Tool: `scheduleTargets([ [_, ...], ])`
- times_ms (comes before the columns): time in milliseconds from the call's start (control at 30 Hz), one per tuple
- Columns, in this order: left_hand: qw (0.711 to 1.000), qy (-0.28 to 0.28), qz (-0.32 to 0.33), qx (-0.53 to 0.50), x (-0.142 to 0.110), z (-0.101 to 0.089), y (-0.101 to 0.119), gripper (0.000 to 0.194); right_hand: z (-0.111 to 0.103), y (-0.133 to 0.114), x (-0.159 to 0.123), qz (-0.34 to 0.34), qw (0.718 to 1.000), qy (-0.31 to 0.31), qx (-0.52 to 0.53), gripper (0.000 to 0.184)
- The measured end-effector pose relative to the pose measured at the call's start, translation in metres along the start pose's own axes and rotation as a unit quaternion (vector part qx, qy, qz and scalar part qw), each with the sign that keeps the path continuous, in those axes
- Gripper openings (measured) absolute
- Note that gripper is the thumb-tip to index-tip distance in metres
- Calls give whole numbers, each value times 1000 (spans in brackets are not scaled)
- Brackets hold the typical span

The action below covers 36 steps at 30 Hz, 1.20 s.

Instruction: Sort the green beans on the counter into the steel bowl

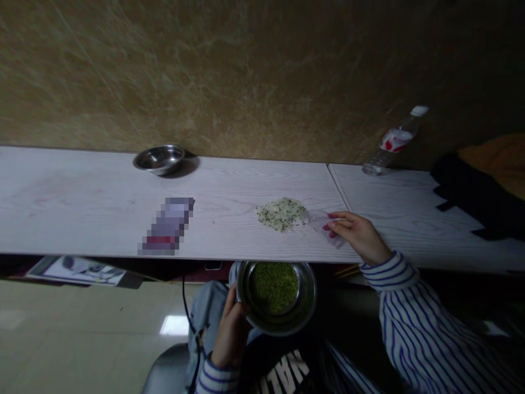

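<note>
My left hand [233, 328] grips the left rim of a steel bowl [308, 306] held below the table's front edge. Green beans that look like mung beans [275, 287] cover the bowl's bottom. On the table lies a loose pile of white grains mixed with green beans [283, 214]. My right hand [359, 235] pinches a thin, clear plastic piece, possibly a cup or lid [322, 223], whose far edge meets the pile's right side. Its exact shape is hard to make out.
An empty steel bowl [159, 160] stands at the back left. In front of it lies a pixelated flat object [168, 227]. A clear bottle with a white cap [396, 141] stands by the wall, and dark and orange cloth [488, 175] lies at the right. A cable [188, 312] hangs below.
</note>
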<state>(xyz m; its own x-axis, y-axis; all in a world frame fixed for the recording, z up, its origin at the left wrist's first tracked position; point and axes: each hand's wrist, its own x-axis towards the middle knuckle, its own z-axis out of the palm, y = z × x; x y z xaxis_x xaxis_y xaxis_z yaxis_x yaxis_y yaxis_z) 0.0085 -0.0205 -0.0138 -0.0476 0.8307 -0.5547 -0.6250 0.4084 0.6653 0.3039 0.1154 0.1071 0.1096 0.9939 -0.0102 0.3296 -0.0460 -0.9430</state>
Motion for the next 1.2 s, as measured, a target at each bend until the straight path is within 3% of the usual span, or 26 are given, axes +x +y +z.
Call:
scheduleTargets([
  [167, 999, -31, -10, -6, 4, -1, 12, 71, 11, -14, 23, 43, 998, 42, 19, 63],
  [367, 1000, -26, -9, 3, 7, 1, 26, 75, -2, -14, 48, 72, 986, 146, 19, 44],
  [500, 999, -24, -3, 21, 16, 3, 22, 69, -21, 8, 48, 49, 989, 141, 3, 37],
  [633, 999, -22, 12, -20, 22, 9, 10, 65, -22, 26, 49, 29, 991, 108, -73, 34],
  [800, 999, -13, 8, -45, 21, 18, -7, 67, 8, 23, 48, 17, 989, 57, -138, 38],
  [1000, 1000, 5, 2, -29, 18, 18, -10, 69, 53, 8, 52, 39, 997, 21, -66, 41],
  [1200, 999, 16, -6, -37, 12, 15, -5, 75, 70, 4, 57, -21, 996, 1, -83, 39],
])
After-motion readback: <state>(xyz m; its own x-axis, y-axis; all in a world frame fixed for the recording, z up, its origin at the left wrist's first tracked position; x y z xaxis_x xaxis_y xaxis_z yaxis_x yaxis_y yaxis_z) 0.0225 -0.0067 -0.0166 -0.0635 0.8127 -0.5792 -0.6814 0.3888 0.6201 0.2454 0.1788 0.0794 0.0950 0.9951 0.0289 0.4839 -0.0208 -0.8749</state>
